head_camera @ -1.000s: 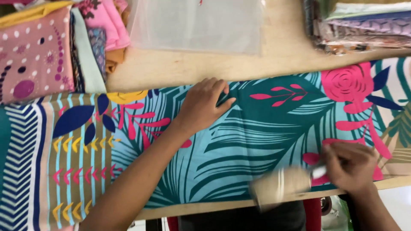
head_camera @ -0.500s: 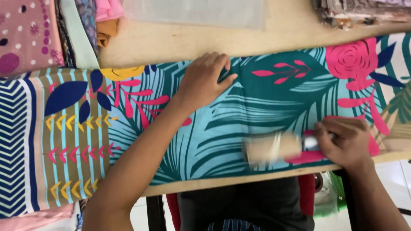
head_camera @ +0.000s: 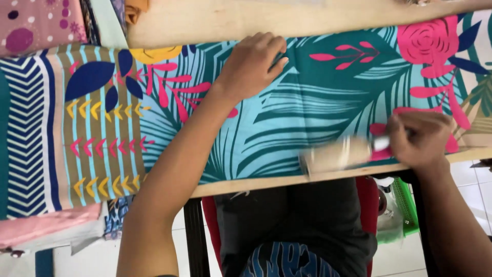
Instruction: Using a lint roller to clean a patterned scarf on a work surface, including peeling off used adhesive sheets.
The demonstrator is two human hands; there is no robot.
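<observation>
Right grip (head_camera: 417,139) pinched on a roller's (head_camera: 335,155) handle; roller blurred, just left of it on the leaf-print cloth (head_camera: 307,113) near the tabletop (head_camera: 246,185) edge. Left hand (head_camera: 251,66) spread flat on cloth, up-left, likely pinning it.

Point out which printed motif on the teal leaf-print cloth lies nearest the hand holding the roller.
The large pink rose motif, just above the right hand. The yellow flower and the dark blue leaves lie far off, past the left hand.
</observation>
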